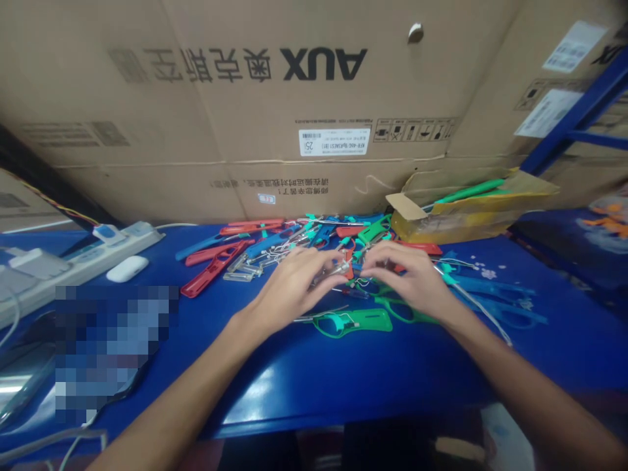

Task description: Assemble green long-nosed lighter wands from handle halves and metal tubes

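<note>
My left hand [299, 278] is closed in a pinch on a small clear part with a shiny end [342, 267]. Close beside it, my right hand [405, 271] has thumb and fingers pressed together; what lies between them is too small and blurred to name. Below the hands is a green lighter handle [375, 320] with a finger loop and a metal rod. A second green handle [400, 310] lies partly under my right hand. Near my left hand are several clear plastic pieces [241, 273] and a red lighter handle [216, 267]. A small screwdriver [356, 294] rests between the hands.
Behind the hands stands a large cardboard carton [245, 124]. An open box [456, 222] with green handles sits at the back right. Blue handles [505, 297] lie on the right. A power strip [132, 239], a white earbud case [126, 268] and a pixelated object [112, 347] are at left.
</note>
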Motion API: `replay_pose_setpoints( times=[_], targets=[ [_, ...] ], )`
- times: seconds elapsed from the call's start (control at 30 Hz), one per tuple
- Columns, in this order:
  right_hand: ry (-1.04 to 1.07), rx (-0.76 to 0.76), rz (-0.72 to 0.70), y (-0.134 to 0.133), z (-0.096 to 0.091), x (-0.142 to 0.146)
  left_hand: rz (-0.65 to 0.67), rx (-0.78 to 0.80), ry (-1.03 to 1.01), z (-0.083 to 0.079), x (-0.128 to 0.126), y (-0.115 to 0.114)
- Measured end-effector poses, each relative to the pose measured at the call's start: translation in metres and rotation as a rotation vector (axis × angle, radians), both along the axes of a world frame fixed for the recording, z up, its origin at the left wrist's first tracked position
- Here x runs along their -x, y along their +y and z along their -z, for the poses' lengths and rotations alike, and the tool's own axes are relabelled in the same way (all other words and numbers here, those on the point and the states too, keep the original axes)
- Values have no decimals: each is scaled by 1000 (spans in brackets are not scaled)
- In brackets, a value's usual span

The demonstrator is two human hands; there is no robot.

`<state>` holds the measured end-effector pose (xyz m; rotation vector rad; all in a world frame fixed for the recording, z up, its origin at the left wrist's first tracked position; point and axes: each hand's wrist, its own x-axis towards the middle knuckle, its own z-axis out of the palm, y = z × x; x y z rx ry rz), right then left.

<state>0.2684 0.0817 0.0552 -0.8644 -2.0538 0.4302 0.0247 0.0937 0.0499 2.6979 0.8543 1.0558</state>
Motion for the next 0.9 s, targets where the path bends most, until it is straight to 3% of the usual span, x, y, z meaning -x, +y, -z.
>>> replay_pose_setpoints(
  times=[0.1, 0.27, 0.6, 0.9],
  targets=[
    [164, 84, -36, -6, 5, 14, 13, 65, -75, 5, -5, -5],
    [341, 383, -44, -10, 8, 22, 11, 210, -70, 6, -8, -10],
    [495, 449, -51, -1, 6, 16, -33, -40, -48, 4, -12, -9],
    [472, 495, -69, -2, 7, 14, -35, -57, -25, 2, -13, -12]
  ],
)
